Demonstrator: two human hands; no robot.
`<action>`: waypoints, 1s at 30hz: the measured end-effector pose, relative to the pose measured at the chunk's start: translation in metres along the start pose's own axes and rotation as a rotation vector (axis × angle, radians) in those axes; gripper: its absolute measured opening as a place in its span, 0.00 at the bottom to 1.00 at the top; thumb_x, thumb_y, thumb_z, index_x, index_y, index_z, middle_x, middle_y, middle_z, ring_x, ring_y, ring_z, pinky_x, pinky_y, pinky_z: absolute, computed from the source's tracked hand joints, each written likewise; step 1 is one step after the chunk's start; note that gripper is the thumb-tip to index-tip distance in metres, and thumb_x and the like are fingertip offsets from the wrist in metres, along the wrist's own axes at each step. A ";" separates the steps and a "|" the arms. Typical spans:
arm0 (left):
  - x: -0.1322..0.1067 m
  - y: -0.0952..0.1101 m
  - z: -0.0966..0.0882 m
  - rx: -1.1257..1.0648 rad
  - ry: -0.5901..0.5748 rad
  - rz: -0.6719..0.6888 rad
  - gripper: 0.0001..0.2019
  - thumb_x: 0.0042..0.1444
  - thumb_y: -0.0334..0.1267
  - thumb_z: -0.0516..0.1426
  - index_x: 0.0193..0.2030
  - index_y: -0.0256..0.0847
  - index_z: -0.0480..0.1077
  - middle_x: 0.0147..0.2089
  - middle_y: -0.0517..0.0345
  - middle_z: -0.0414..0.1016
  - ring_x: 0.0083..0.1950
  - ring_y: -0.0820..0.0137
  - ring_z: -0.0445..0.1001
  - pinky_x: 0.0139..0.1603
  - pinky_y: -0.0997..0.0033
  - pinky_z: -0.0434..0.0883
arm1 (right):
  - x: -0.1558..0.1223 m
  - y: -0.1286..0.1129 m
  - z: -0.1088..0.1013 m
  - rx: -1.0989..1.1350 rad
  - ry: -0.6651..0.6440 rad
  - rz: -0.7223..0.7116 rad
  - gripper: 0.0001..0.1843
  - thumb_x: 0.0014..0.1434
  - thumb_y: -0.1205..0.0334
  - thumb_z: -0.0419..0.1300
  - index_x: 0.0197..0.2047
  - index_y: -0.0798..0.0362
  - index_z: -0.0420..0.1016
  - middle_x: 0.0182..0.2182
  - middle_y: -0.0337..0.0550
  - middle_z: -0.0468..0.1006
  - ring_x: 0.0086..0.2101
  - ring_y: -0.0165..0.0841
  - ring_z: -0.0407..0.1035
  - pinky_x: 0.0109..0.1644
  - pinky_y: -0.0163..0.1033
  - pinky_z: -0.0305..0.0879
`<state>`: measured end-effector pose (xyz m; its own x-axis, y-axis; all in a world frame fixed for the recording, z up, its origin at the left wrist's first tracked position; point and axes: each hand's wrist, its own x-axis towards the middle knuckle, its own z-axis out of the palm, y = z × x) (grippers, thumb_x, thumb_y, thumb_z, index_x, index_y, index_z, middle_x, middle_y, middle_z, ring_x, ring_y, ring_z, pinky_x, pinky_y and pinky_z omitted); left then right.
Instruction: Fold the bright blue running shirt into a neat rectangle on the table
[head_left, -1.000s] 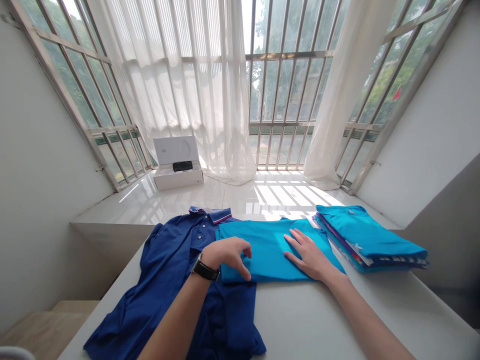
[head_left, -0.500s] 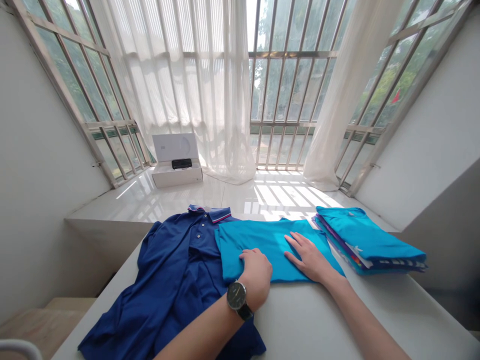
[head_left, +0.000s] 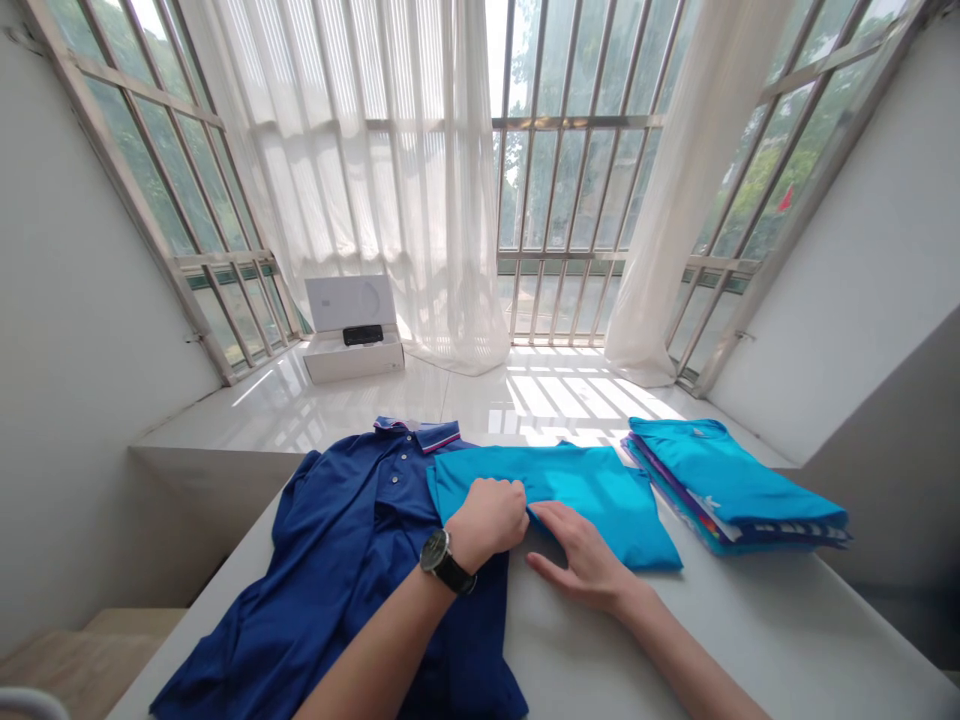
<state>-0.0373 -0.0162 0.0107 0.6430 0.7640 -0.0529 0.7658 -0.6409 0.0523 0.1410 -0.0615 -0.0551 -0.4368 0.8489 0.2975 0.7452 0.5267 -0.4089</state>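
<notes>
A folded turquoise shirt [head_left: 592, 485] lies on the white table, its left part over the edge of a spread navy polo shirt [head_left: 345, 540]. My left hand [head_left: 491, 520], a dark watch on its wrist, is closed on the near edge of the turquoise shirt, which is raised there. Just to its right, my right hand [head_left: 574, 555] has its fingers stretched out and thumb apart, with the fingertips at that raised edge. The left fingertips are hidden behind the hand. Further right sits a stack of folded shirts [head_left: 735, 480], a turquoise one on top.
Behind the table is a glossy white window ledge [head_left: 465, 405] holding an open white box [head_left: 354, 358] with a black device [head_left: 363, 335] in it. Sheer curtains [head_left: 420, 180] hang before barred windows. The white table [head_left: 750, 620] extends to the right front.
My left hand has moved up and closed on the turquoise shirt's near edge, lifting it. My right hand has slid left and nearer, off the top of the shirt to its edge.
</notes>
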 end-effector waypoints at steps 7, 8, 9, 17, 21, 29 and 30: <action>-0.002 -0.016 -0.006 -0.006 -0.142 0.030 0.17 0.50 0.37 0.61 0.48 0.40 0.71 0.44 0.45 0.79 0.44 0.54 0.79 0.40 0.62 0.74 | 0.002 0.016 0.016 -0.058 0.093 0.119 0.16 0.64 0.65 0.50 0.49 0.48 0.76 0.45 0.47 0.82 0.45 0.42 0.76 0.48 0.46 0.74; -0.003 -0.018 -0.007 0.004 -0.181 0.022 0.19 0.46 0.36 0.63 0.47 0.40 0.71 0.45 0.45 0.79 0.44 0.53 0.79 0.40 0.62 0.74 | 0.002 0.019 0.016 -0.068 0.096 0.128 0.16 0.64 0.66 0.50 0.49 0.48 0.76 0.45 0.46 0.82 0.45 0.42 0.76 0.49 0.46 0.74; -0.004 -0.020 -0.007 0.016 -0.208 0.006 0.19 0.44 0.35 0.64 0.45 0.40 0.72 0.45 0.44 0.78 0.43 0.52 0.79 0.39 0.61 0.74 | 0.001 0.021 0.016 -0.076 0.098 0.138 0.17 0.63 0.66 0.50 0.50 0.48 0.76 0.45 0.46 0.82 0.45 0.42 0.76 0.49 0.46 0.74; -0.003 -0.045 -0.008 -0.051 -0.182 -0.044 0.06 0.47 0.30 0.57 0.32 0.39 0.74 0.37 0.46 0.78 0.37 0.54 0.78 0.33 0.64 0.71 | -0.004 0.020 -0.009 -0.076 -0.012 0.070 0.15 0.64 0.61 0.53 0.50 0.48 0.77 0.49 0.47 0.80 0.47 0.42 0.74 0.52 0.47 0.71; -0.003 -0.066 -0.021 -0.202 -0.007 0.012 0.07 0.51 0.32 0.54 0.35 0.41 0.73 0.35 0.51 0.77 0.37 0.60 0.76 0.36 0.67 0.69 | -0.014 0.032 -0.030 -0.183 -0.096 0.114 0.24 0.55 0.69 0.56 0.55 0.47 0.74 0.57 0.48 0.75 0.53 0.45 0.70 0.56 0.48 0.68; -0.009 -0.098 -0.040 -0.583 0.355 -0.010 0.11 0.53 0.32 0.51 0.41 0.40 0.72 0.33 0.59 0.74 0.34 0.69 0.71 0.38 0.71 0.67 | -0.027 0.069 -0.072 -0.173 -0.028 0.460 0.20 0.57 0.65 0.54 0.51 0.51 0.78 0.43 0.50 0.82 0.41 0.46 0.76 0.44 0.46 0.70; -0.011 -0.101 -0.042 -0.629 0.380 -0.018 0.11 0.53 0.32 0.52 0.41 0.39 0.72 0.34 0.59 0.75 0.35 0.69 0.72 0.38 0.71 0.68 | -0.028 0.071 -0.078 -0.103 0.020 0.460 0.18 0.60 0.60 0.53 0.50 0.50 0.78 0.40 0.48 0.83 0.38 0.45 0.75 0.43 0.45 0.71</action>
<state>-0.1217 0.0430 0.0481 0.4964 0.8202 0.2843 0.5548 -0.5516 0.6228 0.2453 -0.0515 -0.0257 -0.0405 0.9916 0.1230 0.9058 0.0884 -0.4144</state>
